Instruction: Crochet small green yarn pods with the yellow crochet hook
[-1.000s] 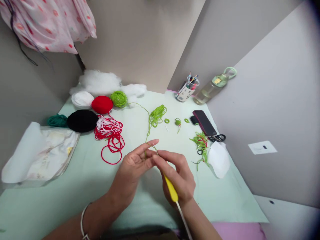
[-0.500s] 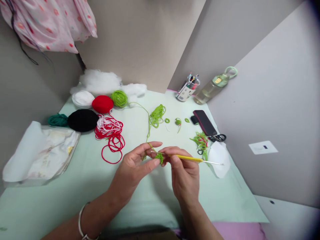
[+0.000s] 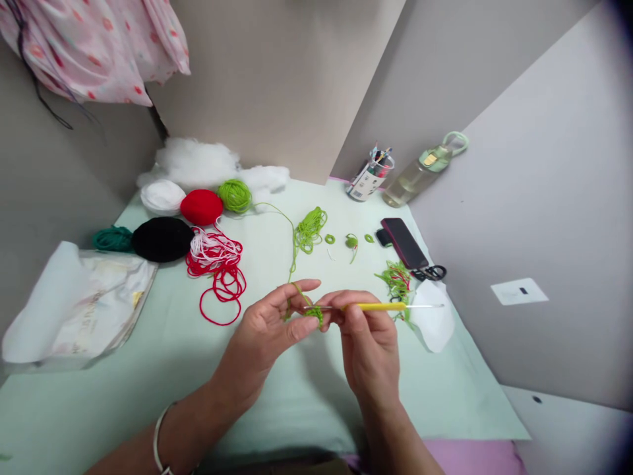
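Observation:
My left hand (image 3: pixel 270 326) pinches a small light green crochet piece (image 3: pixel 313 313), with the green strand (image 3: pixel 293 264) running over its forefinger. That strand leads back through a loose green tangle (image 3: pixel 310 229) to a green yarn ball (image 3: pixel 235 195). My right hand (image 3: pixel 368 343) holds a yellow-handled crochet hook (image 3: pixel 378 307), lying almost level, its tip at the crochet piece and its metal tail pointing right. Both hands hover above the pale green table cover (image 3: pixel 148 369).
Red (image 3: pixel 201 206), black (image 3: pixel 162 239), white (image 3: pixel 162 196) and teal (image 3: pixel 113 239) yarn lie at the back left, with loose red and white strands (image 3: pixel 217 267). White stuffing (image 3: pixel 198 161), a plastic bag (image 3: pixel 74 303), a phone (image 3: pixel 404 243), scissors (image 3: pixel 431 272), a pen cup (image 3: pixel 370 175) and a bottle (image 3: pixel 420 171) surround the hands.
My right hand turned the hook from pointing down toward me to lying level, tail to the right. The green crochet piece came into sight between my fingers.

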{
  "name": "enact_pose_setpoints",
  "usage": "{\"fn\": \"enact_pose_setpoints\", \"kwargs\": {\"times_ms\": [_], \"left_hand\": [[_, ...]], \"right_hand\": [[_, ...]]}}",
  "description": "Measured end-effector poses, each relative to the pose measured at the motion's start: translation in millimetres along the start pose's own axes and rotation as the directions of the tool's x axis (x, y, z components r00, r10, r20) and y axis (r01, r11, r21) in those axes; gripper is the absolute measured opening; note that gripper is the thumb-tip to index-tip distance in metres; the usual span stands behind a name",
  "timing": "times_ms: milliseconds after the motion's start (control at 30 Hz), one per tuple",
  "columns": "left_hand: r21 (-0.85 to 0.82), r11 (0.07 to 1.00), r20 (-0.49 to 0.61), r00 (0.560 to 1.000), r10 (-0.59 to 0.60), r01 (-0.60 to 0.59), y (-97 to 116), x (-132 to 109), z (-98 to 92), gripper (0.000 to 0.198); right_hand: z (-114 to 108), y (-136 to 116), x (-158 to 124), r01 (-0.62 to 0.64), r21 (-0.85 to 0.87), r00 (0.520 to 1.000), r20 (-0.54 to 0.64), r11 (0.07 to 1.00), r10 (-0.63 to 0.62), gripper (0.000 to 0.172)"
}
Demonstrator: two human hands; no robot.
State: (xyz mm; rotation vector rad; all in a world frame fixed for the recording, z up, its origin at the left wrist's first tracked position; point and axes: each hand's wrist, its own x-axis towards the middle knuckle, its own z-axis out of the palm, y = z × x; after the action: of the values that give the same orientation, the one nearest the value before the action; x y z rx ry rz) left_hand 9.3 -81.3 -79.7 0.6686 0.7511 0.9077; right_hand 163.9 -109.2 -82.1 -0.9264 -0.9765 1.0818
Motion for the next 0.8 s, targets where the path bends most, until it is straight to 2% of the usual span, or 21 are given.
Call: {"fn": "enact_pose_setpoints", "kwargs": {"times_ms": [100, 200, 367, 467, 533, 600, 700, 800], "left_hand": [[-0.082, 0.996, 0.038, 0.999, -0.029, 0.033, 0, 0, 1.4, 0.045], [-0.145, 0.986, 0.105, 0.992, -0.071, 0.086, 0, 1, 0.4, 0.056], [-0.2, 0.969, 0.206, 0.973, -0.106, 0.148, -3, 4, -5.1, 0.057], [-0.217, 0.96, 0.285, 0.952, -0.112, 0.178, -5, 6, -7.3, 0.05], [-0.204, 0.965, 0.275, 0.956, -0.105, 0.165, -5, 6, -7.3, 0.047], [-0.127, 0.987, 0.183, 0.98, -0.077, 0.101, -5, 5, -6.2, 0.046], [0.065, 0.998, 0.031, 0.999, 0.015, -0.017, -5, 3, -4.5, 0.046], [0.188, 0.981, -0.006, 0.998, 0.058, -0.056, -7, 1, -3.8, 0.05]], "right_hand": [[1, 1, -2, 0.028, -0.027, 0.999, 0.038, 0.999, -0.026, 0.017], [4, 0, -2, -0.016, 0.05, 1.0, 0.01, 0.999, 0.015, 0.017], [3, -5, 7, -0.224, 0.238, 0.97, -0.034, 0.945, 0.239, 0.019], [1, -7, 11, -0.39, 0.332, 0.914, 0.029, 0.859, 0.404, 0.022], [0, -7, 12, -0.435, 0.356, 0.895, 0.071, 0.827, 0.441, 0.023], [1, -6, 9, -0.378, 0.316, 0.923, 0.059, 0.87, 0.38, 0.021], [3, 1, 1, -0.182, 0.11, 0.983, 0.009, 0.977, 0.182, 0.016], [3, 6, -7, -0.082, -0.028, 0.997, -0.017, 0.996, 0.082, 0.015]]}}
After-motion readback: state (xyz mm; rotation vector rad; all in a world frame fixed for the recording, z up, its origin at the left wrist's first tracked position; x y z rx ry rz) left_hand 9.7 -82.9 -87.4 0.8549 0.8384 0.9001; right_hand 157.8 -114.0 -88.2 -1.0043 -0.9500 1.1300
